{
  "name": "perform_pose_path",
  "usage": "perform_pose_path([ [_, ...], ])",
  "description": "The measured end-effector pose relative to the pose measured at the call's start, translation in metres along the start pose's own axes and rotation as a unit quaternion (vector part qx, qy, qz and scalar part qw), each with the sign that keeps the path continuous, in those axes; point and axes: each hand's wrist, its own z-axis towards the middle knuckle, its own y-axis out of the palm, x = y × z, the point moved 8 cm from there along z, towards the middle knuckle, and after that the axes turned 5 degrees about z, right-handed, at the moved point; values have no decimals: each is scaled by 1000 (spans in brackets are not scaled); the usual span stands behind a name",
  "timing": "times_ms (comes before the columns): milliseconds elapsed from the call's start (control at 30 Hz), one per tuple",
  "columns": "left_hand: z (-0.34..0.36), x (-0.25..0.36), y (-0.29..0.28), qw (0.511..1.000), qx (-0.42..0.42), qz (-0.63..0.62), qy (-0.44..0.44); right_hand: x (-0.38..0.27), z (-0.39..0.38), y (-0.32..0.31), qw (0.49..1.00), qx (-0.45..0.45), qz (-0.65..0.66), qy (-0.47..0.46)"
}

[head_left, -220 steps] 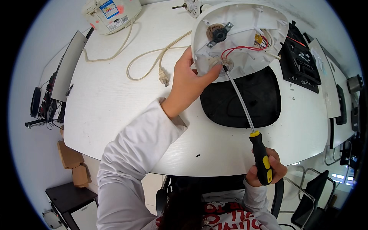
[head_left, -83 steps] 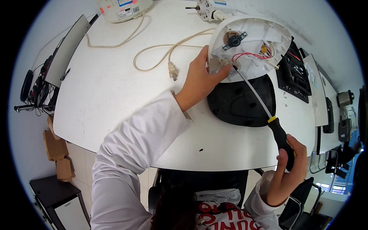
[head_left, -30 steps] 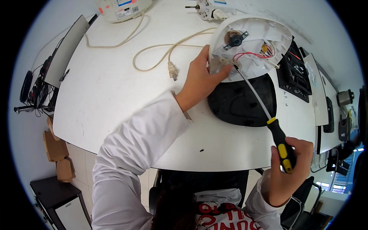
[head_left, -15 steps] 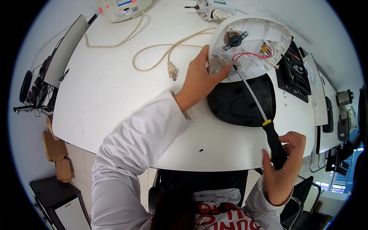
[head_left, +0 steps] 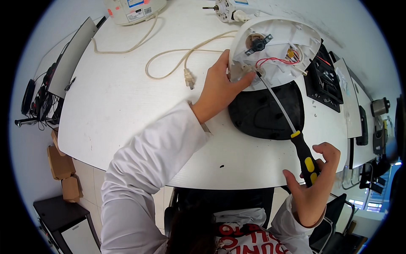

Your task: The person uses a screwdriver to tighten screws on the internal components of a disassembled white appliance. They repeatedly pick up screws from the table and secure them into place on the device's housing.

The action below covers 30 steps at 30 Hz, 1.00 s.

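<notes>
My left hand (head_left: 220, 87) grips the near left edge of a white plastic housing (head_left: 281, 77), its thumb beside the screwdriver's tip. The housing lies hollow side up, showing red wires (head_left: 275, 60) and a dark metal bracket (head_left: 259, 45). A long screwdriver (head_left: 301, 148) with a black and yellow handle slants down to my right hand (head_left: 312, 195). Its tip meets the housing's near inner corner; a screw there cannot be made out. Thumb and forefinger stand apart from the handle, while the other fingers support it from behind. Under the housing's near side lies a black plastic cover (head_left: 262, 120).
A beige cord with a plug (head_left: 189, 79) curls left of the housing. Behind stand a motor (head_left: 226, 10) and a whitish appliance (head_left: 135, 10). On the right sits a black parts tray (head_left: 325, 84). A small black piece (head_left: 222, 166) lies near the table's front edge.
The screwdriver's handle has turned, bringing its yellow patches into sight. My right thumb and forefinger have spread away from the handle. My left hand and the housing have hardly moved.
</notes>
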Motion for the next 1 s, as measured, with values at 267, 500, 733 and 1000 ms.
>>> perform_pose_path([
  [267, 1, -1, 2, 1000, 2, 2, 1, -7, 2, -8, 998, 35, -51, -32],
  [500, 0, 2, 1, 1000, 2, -4, 2, 21, -3, 1, 990, 5, -36, 136],
  [733, 0, 1, 3, 999, -45, 11, -20, 0, -4, 3, 999, -16, -27, 22],
  [1000, -1, 1, 6, 999, -42, -9, -26, -14, -7, -13, 994, 82, -50, -46],
])
